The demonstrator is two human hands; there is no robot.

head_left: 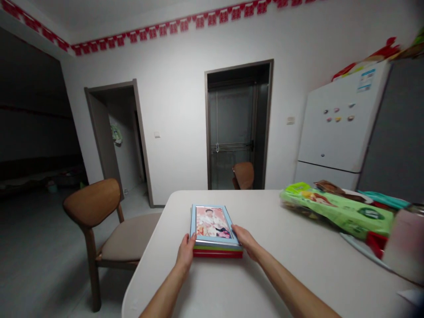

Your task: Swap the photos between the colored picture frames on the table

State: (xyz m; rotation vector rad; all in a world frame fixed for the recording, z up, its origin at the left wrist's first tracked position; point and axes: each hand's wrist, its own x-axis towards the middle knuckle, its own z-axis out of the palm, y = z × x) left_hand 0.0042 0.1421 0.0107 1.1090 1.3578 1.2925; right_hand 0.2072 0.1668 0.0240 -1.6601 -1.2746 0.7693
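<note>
A light-blue picture frame [213, 224] with a photo in it lies on top of a small stack of flat things, one green and one red [217, 253], on the white table [298, 265]. My left hand [186, 252] grips the stack's near left corner, thumb on the blue frame. My right hand [245, 240] holds the near right corner, fingers curled along the frame's edge. Both forearms reach in from the bottom of the view.
A wooden chair [106, 221] stands at the table's left. A green snack bag [338, 210] and other packets lie at the right, beside a pink container [406, 251]. A white fridge [341, 128] stands behind. Two doorways open in the far wall.
</note>
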